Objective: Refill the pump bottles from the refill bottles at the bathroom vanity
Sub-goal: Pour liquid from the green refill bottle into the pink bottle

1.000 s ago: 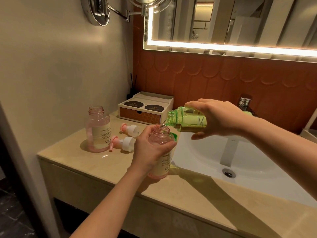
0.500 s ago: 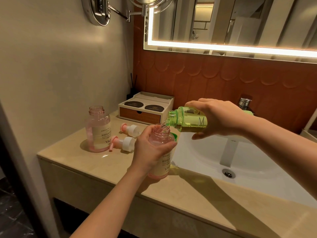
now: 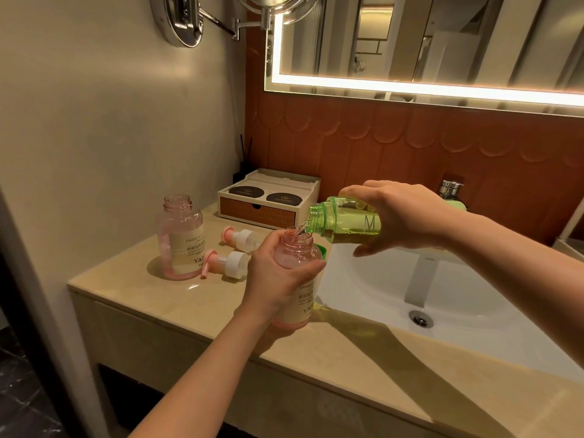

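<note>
My left hand (image 3: 275, 273) grips an open pink pump bottle (image 3: 298, 298) that stands on the beige counter (image 3: 196, 308) beside the sink. My right hand (image 3: 401, 216) holds a green refill bottle (image 3: 344, 221) tipped nearly flat, its mouth just over the pink bottle's neck, and a thin stream of liquid runs in. A green cap (image 3: 321, 249) peeks out behind the held bottle. A second open pink bottle (image 3: 181, 240) stands to the left. Two pink-and-white pump heads (image 3: 226, 263) (image 3: 241, 238) lie on the counter between the bottles.
A white sink basin (image 3: 442, 298) with a drain lies to the right, a chrome tap (image 3: 450, 188) behind my right hand. A small white drawer box (image 3: 268, 200) sits at the back. The wall is close on the left, with a swing-arm mirror (image 3: 183, 17) above.
The green bottle stays tipped and keeps pouring; both hands and both bottles hold nearly the same place.
</note>
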A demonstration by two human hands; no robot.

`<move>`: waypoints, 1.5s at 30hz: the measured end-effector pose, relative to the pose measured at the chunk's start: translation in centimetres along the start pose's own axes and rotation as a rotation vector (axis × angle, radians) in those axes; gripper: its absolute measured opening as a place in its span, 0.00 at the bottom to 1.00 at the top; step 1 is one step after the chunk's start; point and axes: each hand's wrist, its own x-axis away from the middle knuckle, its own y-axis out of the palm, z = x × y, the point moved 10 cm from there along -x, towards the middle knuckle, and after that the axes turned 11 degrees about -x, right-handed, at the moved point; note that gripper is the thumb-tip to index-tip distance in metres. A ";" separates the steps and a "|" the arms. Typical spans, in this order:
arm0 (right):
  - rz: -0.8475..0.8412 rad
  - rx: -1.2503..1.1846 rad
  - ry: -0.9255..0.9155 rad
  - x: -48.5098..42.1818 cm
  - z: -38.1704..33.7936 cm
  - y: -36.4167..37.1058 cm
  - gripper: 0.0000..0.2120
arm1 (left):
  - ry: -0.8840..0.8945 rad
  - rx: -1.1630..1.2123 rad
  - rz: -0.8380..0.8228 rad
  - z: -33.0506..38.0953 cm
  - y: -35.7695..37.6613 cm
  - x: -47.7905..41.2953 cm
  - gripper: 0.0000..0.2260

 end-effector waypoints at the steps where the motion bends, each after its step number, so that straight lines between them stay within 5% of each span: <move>1: 0.000 -0.002 -0.001 0.0 0.0 0.0 0.41 | 0.000 0.000 0.000 0.0 0.0 0.0 0.18; 15: 0.011 -0.113 -0.030 0.0 0.0 0.3 0.40 | 0.004 -0.007 0.005 0.2 0.0 0.0 0.19; 25: 0.008 -0.530 -0.006 0.1 0.9 2.1 0.35 | 0.008 -0.009 0.003 -0.1 -0.1 -0.1 0.21; 45: 0.492 -1.203 0.272 2.5 4.3 5.2 0.31 | -0.006 -0.065 0.051 -0.6 -1.2 -1.6 0.19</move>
